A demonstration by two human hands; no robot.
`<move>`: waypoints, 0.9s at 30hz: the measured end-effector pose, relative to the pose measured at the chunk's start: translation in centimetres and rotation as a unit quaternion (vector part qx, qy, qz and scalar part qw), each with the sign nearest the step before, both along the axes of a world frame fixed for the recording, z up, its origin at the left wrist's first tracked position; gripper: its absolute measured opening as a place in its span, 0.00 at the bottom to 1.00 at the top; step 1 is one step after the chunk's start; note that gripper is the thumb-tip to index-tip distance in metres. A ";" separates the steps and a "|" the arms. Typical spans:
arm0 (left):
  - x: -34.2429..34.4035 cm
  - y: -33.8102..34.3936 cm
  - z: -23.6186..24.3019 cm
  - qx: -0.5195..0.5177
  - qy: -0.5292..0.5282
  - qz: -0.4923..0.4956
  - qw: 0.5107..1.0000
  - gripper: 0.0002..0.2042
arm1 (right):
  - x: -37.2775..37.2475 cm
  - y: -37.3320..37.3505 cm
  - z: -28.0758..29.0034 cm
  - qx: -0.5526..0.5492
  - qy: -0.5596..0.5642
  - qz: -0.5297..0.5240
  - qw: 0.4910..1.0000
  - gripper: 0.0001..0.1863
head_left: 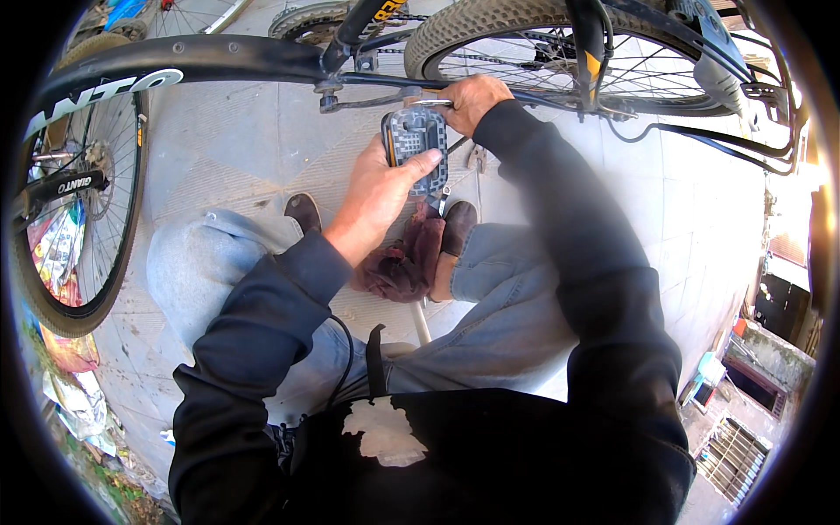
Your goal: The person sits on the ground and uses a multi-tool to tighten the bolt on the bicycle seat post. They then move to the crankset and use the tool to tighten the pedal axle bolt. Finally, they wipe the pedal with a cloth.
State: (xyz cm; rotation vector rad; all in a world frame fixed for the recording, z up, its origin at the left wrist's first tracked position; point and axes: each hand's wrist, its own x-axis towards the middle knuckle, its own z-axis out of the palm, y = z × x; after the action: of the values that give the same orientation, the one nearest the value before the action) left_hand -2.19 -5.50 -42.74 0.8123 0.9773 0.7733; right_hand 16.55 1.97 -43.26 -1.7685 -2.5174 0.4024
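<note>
My left hand (381,197) grips a grey patterned pedal (417,175) with an orange edge, held just below the crank arm (392,99) of a black bicycle (262,57). My right hand (472,105) is closed on a slim silver tool (430,102), apparently a wrench, at the pedal's upper end; the contact point is partly hidden. Beneath the pedal, a crumpled maroon rag (398,267) lies between my shoes, with a metal piece partly showing above it. A small metal tool (477,157) lies on the paving to the right.
The bicycle's rear wheel (455,35) is at upper right; a front wheel (122,245) stands at left. Printed bags (74,394) and litter line the left edge of the paving (201,149). A metal grate (731,451) and household clutter are at lower right.
</note>
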 end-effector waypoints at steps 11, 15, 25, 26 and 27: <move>0.4 0.1 0.5 -0.026 0.021 0.012 0.999 0.10 | -0.9 0.1 0.6 -0.024 -0.051 -0.027 0.998 0.13; 0.4 0.1 0.5 -0.023 0.021 0.016 0.999 0.11 | -1.1 0.1 0.9 -0.024 -0.053 -0.042 0.997 0.13; 0.5 0.2 1.3 -0.050 0.054 0.027 0.997 0.10 | -1.7 -0.5 1.7 -0.058 -0.050 -0.067 0.995 0.10; 0.6 0.2 1.3 -0.037 0.064 0.027 0.997 0.10 | -1.7 -0.6 1.5 -0.036 -0.046 -0.068 0.996 0.10; 0.6 0.4 1.1 -0.024 0.075 0.028 0.997 0.10 | -1.9 -0.9 1.1 -0.027 -0.050 -0.079 0.995 0.10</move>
State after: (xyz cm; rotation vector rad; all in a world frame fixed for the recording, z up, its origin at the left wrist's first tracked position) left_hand -1.55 -5.14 -41.60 0.8124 1.1525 0.7418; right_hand 14.67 1.12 -42.11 -2.0397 -2.4275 0.3852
